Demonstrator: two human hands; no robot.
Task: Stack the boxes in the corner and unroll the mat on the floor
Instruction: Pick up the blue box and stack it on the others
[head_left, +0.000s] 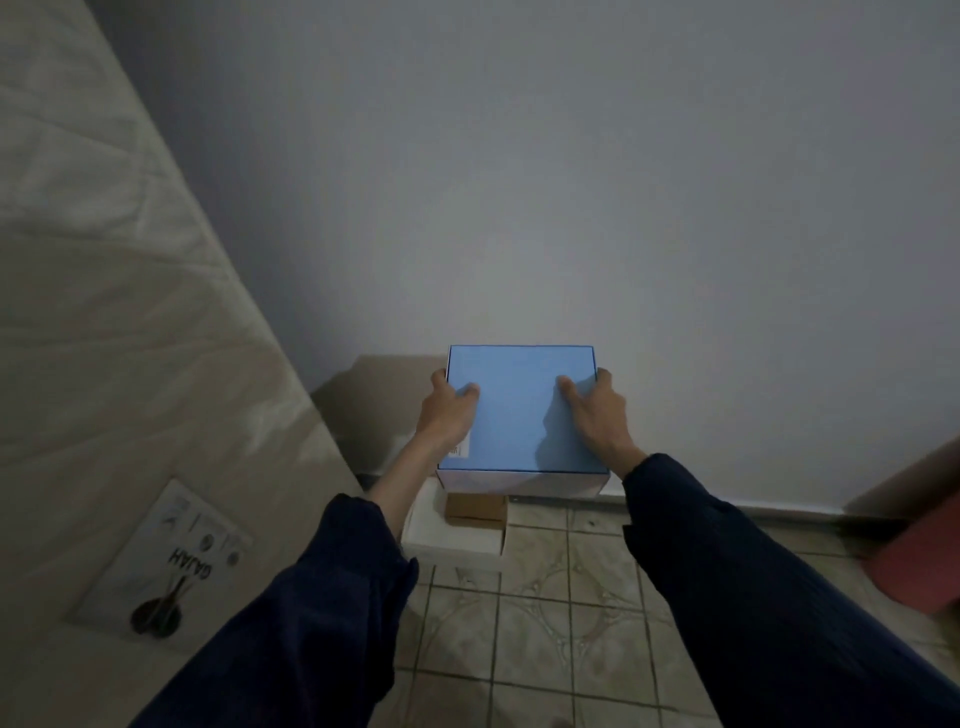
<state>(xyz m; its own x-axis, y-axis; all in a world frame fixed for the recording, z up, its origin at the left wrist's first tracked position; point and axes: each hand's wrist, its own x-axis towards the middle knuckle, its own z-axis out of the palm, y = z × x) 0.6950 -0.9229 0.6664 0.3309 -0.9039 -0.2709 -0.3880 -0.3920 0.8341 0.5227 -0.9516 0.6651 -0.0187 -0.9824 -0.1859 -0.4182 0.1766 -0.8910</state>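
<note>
A light blue box (519, 410) with white sides is held in the air near the wall, over the corner. My left hand (448, 413) grips its left edge and my right hand (597, 413) grips its right edge, thumbs on the lid. Below it on the floor lies a flat white box (457, 540) with a small brown cardboard box (475, 508) on top of it. A pink roll (919, 561), possibly the mat, shows blurred at the right edge.
A pale quilted mattress (130, 364) leans against the wall on the left, with a printed label (171, 561) on it. The grey wall (571, 182) is straight ahead. Beige tiled floor (561, 623) spreads below my arms.
</note>
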